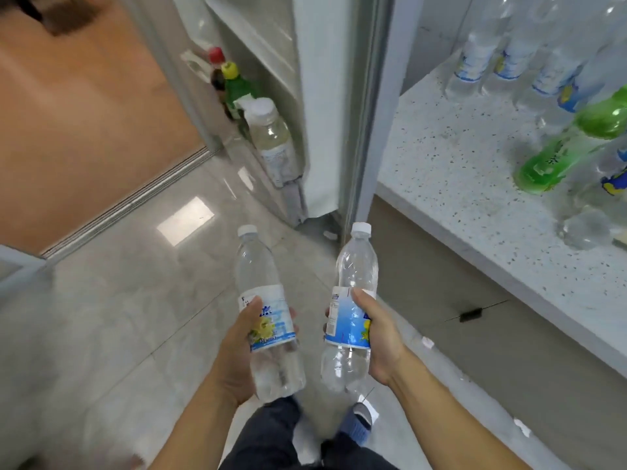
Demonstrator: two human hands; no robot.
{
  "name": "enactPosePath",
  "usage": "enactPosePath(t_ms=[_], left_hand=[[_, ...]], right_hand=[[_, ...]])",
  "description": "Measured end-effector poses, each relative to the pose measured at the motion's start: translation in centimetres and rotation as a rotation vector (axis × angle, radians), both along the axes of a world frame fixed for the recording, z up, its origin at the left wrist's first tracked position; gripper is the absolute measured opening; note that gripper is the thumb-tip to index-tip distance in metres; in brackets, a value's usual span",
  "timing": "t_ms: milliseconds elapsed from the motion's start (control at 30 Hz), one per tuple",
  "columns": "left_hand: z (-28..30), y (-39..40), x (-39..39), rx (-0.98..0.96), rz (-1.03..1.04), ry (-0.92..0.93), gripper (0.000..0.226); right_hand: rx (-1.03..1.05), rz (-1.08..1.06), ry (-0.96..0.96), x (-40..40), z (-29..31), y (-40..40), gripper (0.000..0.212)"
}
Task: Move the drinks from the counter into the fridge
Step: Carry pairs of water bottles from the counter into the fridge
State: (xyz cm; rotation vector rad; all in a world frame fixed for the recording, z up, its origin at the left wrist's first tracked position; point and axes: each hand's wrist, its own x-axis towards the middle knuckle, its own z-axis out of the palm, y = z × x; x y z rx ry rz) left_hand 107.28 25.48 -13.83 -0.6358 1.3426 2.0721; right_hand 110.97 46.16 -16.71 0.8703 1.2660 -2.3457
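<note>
My left hand (237,351) grips a clear water bottle (261,276) with a white cap and a blue-and-white label, held upright over the floor. My right hand (376,337) grips a second water bottle (356,266) of the same kind, beside the first. Ahead stands the fridge's open door (271,79); its lower shelf holds a pale bottle with a white cap (271,137), a green bottle with a yellow cap (237,86) and a dark bottle with a red cap (217,69). On the speckled white counter (458,171) at the right stand several clear bottles (509,52) and a green bottle (570,147).
The fridge's grey edge (369,113) rises between the open door and the counter. Below the counter is a beige cabinet front (475,334). Glossy grey floor tiles (135,300) lie underfoot, with an orange-brown door (84,113) at the left. My legs and feet (339,432) show at the bottom.
</note>
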Motion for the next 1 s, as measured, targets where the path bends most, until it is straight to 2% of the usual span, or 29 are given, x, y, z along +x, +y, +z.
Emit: enactPosePath(t_ms=[67, 300, 600, 800, 900, 1000], left_hand=[[0.0, -3.0, -0.2, 0.001, 0.068, 0.005, 0.040], [-0.2, -15.1, -2.8, 0.006, 0.283, -0.015, 0.042], [1.7, -29.7, -9.2, -0.068, 0.384, 0.060, 0.055], [1.8, -34.9, -15.1, 0.016, 0.408, 0.085, 0.064], [1.3, -36.3, -19.2, 0.064, 0.369, 0.092, 0.057], [0.8, -37.3, -24.4, 0.020, 0.323, 0.109, 0.050]], right_hand=[[0.026, 0.064, 0.004, -1.5, 0.0, -2.8, 0.060], [0.061, 0.302, 0.017, -8.4, 0.9, -15.0, 0.037], [0.087, 0.452, 0.034, -18.1, 2.8, -30.5, 0.050], [0.077, 0.474, 0.048, -24.1, 2.4, -35.5, 0.062], [0.054, 0.463, 0.065, -27.9, 1.8, -37.0, 0.049], [0.045, 0.440, 0.064, -32.6, 1.1, -38.2, 0.043]])
